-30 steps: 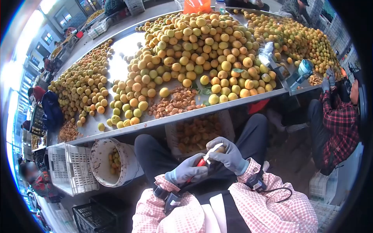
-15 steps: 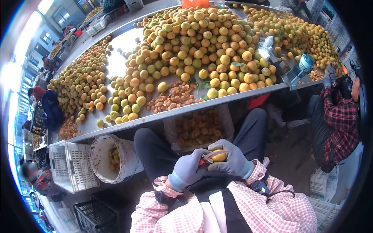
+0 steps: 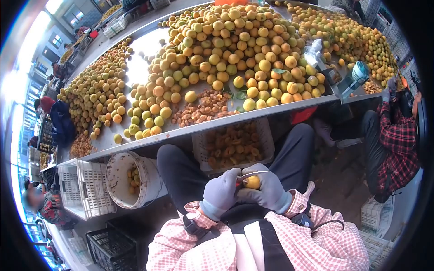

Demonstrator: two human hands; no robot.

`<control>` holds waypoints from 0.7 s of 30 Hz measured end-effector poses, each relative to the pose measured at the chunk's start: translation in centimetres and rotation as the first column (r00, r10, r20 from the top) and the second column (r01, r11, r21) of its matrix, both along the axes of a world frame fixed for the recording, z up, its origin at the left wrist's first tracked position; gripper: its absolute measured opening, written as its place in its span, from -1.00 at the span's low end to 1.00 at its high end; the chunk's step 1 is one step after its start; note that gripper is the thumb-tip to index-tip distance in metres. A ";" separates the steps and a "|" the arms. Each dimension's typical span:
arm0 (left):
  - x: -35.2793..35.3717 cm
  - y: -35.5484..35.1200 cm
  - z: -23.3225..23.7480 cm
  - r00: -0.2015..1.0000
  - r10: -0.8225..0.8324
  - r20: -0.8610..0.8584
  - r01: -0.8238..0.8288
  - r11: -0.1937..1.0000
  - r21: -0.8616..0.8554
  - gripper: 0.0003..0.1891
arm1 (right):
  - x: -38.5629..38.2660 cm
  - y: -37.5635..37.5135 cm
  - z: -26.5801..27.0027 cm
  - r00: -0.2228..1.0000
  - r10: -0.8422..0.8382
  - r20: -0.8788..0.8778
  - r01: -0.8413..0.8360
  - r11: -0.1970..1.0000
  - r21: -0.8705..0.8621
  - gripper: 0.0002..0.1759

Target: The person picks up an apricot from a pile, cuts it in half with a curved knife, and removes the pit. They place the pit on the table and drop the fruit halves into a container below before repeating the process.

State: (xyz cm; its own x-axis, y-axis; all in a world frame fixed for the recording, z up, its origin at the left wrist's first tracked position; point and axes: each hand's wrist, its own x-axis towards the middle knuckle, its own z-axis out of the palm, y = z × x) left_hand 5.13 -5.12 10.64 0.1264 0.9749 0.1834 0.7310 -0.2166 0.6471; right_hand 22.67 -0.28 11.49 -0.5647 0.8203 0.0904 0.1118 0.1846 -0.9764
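Note:
Grey gloves cover both my hands, which meet above my lap. My left hand (image 3: 219,194) is closed around a small red-handled cutting tool (image 3: 240,179), most of it hidden by the fingers. A thin pale strip, perhaps its blade, runs over the top of the fruit. My right hand (image 3: 267,193) grips a yellow apricot (image 3: 252,182) against the tool. Just beyond my hands, a white plastic crate (image 3: 270,147) under the table edge holds opened apricot halves (image 3: 235,147). Brown apricot pits (image 3: 203,108) lie heaped on the metal table (image 3: 174,132) in front of me.
Whole apricots (image 3: 235,43) are piled across the table. To my left stand a white bucket (image 3: 149,180) with some fruit inside and white crates (image 3: 92,187). A teal-lidded bottle (image 3: 357,74) stands at the right, near a co-worker in a checked shirt (image 3: 398,144).
The apricot has turned and sits lower between my hands, with the pale strip now across its top. My left hand has tilted more upright. The view has shifted slightly.

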 end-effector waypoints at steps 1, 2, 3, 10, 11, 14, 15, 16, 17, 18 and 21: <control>0.1 0.0 0.0 1.000 0.002 0.024 -0.001 1.000 -0.018 -0.51 | -0.1 -0.1 0.0 0.999 -0.023 -0.041 0.025 0.998 0.050 -0.47; 0.3 0.0 -0.1 1.000 0.006 0.023 -0.005 1.000 -0.018 -0.51 | -0.2 -0.1 -0.2 0.999 -0.019 -0.041 0.021 0.999 0.049 -0.47; 0.4 0.0 -0.1 0.999 0.010 0.051 -0.009 0.999 -0.037 -0.50 | -0.4 -0.1 -0.6 0.998 -0.042 -0.038 0.046 0.991 0.122 -0.46; 0.5 1.0 -2.4 0.995 0.083 -0.048 -0.083 0.997 0.004 -0.42 | -1.4 0.3 -2.1 0.997 -0.058 -0.053 0.034 0.928 -0.370 -0.50; 0.3 1.0 -2.6 0.994 0.040 -0.099 -0.035 0.998 0.060 -0.36 | -0.9 0.0 -1.7 0.987 -0.068 -0.145 -0.042 0.766 -0.642 -0.50; -0.5 1.4 -3.4 0.959 -0.017 -0.282 0.020 1.000 0.007 -0.25 | -0.4 -0.4 -3.2 0.987 -0.056 -0.152 -0.055 0.766 -0.640 -0.52; -0.5 1.3 -2.8 0.960 -0.017 -0.280 0.019 1.000 0.007 -0.25 | -0.4 -0.4 -3.1 0.987 -0.056 -0.151 -0.055 0.765 -0.641 -0.52; -0.5 1.2 -1.5 0.990 -0.070 -0.124 0.049 0.986 -0.162 -0.21 | -0.4 -0.3 -3.0 0.998 -0.066 0.007 0.066 0.966 -0.250 -0.53; -0.5 1.3 -0.8 0.994 -0.098 0.042 0.106 0.942 -0.318 -0.15 | -0.5 -0.2 -2.9 0.979 -0.147 0.144 0.116 0.972 0.204 -0.54; -0.6 1.5 -0.8 0.994 -0.098 0.041 0.106 0.943 -0.317 -0.15 | -0.5 -0.1 -2.6 0.979 -0.148 0.142 0.117 0.972 0.206 -0.54; -0.8 2.0 -1.3 0.843 -0.123 0.523 0.302 0.913 -0.273 -0.08 | -0.2 0.2 -2.3 0.962 -0.183 0.203 0.076 0.892 0.447 -0.54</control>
State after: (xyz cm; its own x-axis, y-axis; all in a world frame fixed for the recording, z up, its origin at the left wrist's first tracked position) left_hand 4.28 -3.16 9.34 0.3198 0.9461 -0.0518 0.2635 -0.0363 0.9640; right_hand 22.44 -0.11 9.16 -0.5050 0.7975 0.3302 0.3785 0.5484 -0.7456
